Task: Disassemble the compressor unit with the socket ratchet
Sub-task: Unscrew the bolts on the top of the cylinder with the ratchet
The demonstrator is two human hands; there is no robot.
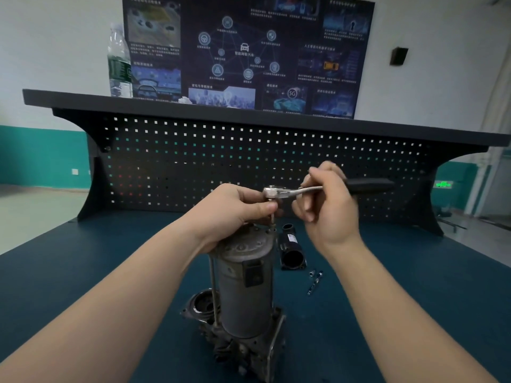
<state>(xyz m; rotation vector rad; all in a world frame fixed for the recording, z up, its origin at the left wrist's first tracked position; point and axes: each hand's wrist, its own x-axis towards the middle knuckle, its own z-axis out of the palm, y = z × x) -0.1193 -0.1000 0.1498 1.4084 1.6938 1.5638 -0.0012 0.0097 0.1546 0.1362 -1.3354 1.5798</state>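
Bench: blue work surface fills the lower half of the frame, with a dark pegboard across the middle; it gives a flat footing, so keep the unit's base planted on it while turning.
Compressor unit: grey cylinder stands upright at lower centre on its cast base; a long through-bolt runs down its left side; upright and top-heavy, it will likely twist or tip under torque unless braced.
Socket ratchet: ratchet lies level at centre frame, head to the left over the cap's right edge, black handle out to the right; its socket sits on a bolt rising from the cap; keep the socket square on that bolt.
Left hand: hand curls over the cap, thumb and fingers pinching the socket stem under the ratchet head; best used to steady the socket and press down.
Right hand: hand holds the ratchet's metal shank in its fingertips, short of the black grip; fine for spinning a loose bolt, weak for a tight one.
Loose parts: 1 black housing and small bits lie right of the unit, near the swing path.
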